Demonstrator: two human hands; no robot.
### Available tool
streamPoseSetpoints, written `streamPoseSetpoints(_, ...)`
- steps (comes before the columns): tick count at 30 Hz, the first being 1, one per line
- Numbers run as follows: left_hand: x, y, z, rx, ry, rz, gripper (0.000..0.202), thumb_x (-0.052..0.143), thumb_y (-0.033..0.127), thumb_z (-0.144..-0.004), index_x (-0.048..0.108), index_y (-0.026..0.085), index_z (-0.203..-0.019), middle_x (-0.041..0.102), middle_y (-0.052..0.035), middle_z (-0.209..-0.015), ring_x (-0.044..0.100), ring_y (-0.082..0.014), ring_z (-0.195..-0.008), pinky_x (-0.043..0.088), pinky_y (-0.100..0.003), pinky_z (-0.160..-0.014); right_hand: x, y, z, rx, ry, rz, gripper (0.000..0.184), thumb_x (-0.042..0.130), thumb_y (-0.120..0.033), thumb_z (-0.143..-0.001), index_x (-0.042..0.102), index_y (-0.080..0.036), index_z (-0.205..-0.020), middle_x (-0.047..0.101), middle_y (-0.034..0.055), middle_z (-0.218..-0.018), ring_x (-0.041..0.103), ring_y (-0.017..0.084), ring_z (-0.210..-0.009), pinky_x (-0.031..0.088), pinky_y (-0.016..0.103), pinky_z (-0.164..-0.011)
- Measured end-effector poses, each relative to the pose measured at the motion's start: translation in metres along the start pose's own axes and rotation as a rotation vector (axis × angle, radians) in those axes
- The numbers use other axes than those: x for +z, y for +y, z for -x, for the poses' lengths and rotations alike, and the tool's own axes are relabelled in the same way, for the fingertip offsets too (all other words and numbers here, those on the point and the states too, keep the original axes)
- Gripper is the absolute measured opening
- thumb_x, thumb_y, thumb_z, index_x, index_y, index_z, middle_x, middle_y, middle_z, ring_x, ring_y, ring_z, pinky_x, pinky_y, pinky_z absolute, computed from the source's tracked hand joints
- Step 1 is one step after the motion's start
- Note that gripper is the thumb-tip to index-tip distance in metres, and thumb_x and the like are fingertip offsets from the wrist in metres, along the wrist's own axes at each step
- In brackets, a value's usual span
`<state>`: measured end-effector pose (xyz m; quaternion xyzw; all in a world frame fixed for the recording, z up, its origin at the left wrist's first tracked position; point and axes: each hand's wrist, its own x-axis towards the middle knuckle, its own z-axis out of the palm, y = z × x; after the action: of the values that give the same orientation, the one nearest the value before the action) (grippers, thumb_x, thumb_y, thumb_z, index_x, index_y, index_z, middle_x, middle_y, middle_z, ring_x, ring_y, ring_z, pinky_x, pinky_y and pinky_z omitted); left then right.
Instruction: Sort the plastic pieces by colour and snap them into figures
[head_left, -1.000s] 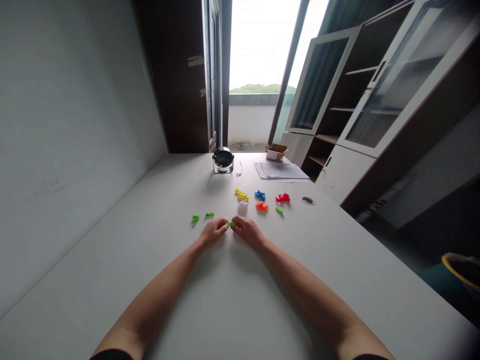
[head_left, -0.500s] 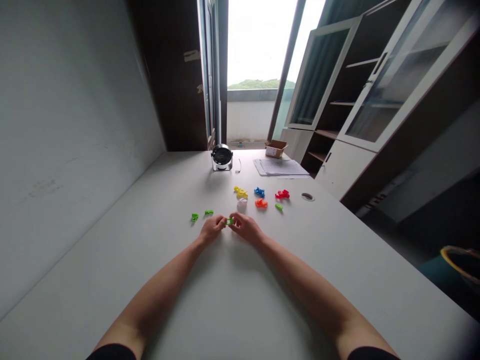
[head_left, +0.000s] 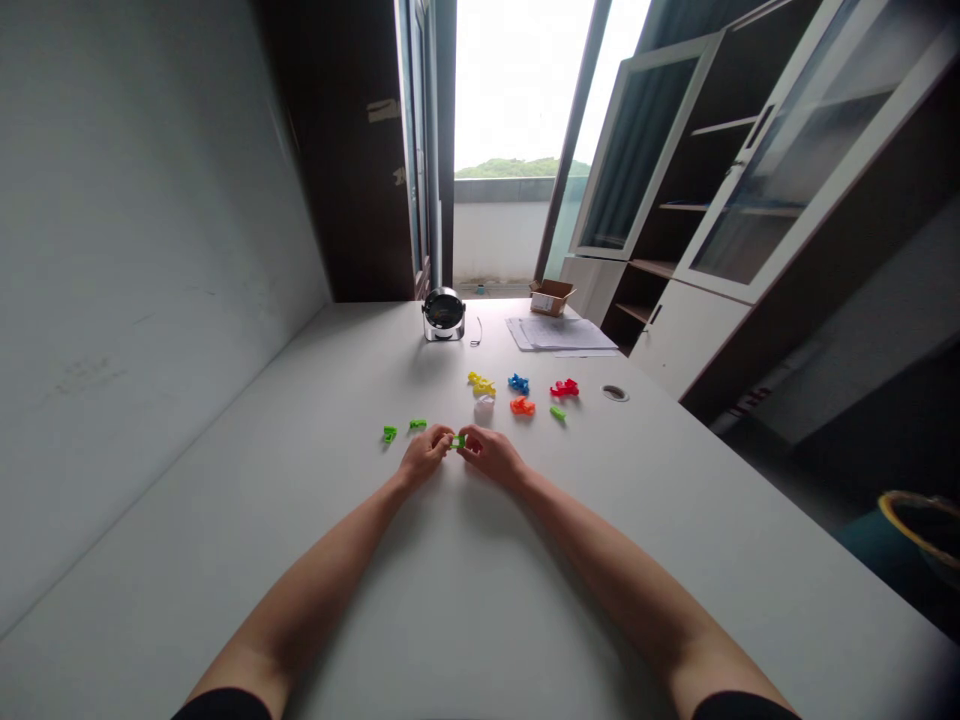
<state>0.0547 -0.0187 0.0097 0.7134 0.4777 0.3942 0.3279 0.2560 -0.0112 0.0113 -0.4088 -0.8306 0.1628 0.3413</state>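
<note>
The left hand [head_left: 424, 455] and right hand [head_left: 492, 455] meet near the middle of the tabletop [head_left: 465, 600], fingertips pinching a small green plastic piece [head_left: 458, 441] from opposite sides, a grip its size calls for. Two more green pieces [head_left: 390, 434] lie just left; coloured plastic pieces [head_left: 523, 405] sit farther toward the far edge.

Green piece [head_left: 458, 441], near middle: smooth, glossy plastic; coloured pieces [head_left: 523, 406] farther on look same. Tabletop [head_left: 315, 560]: matt white laminate, smooth. Far: round appliance [head_left: 443, 314], shiny metal casing; cardboard box [head_left: 552, 297], matt brown; paper sheets [head_left: 544, 335], matt white. Right: cabinet door [head_left: 795, 170], glass panel, smooth white frame; shelves [head_left: 652, 268], brown wood finish.
</note>
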Motion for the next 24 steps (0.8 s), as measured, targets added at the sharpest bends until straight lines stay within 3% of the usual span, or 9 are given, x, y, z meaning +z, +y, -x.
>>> streamPoseSetpoints(24,-0.0015,-0.0006,0.0018,0.017,0.002,0.010,0.028,0.058,0.033,-0.086,0.063,0.018,-0.109,0.065,-0.0024,-0.086,0.059,-0.0136,-0.070,0.046,-0.024,-0.065,-0.0003,0.0015,-0.0004,0.035,0.006,0.000,0.019,0.066,-0.030,-0.086,0.064,-0.023,-0.104,0.065,-0.0019,-0.074,0.054,0.012,-0.062,0.039,0.021,-0.062)
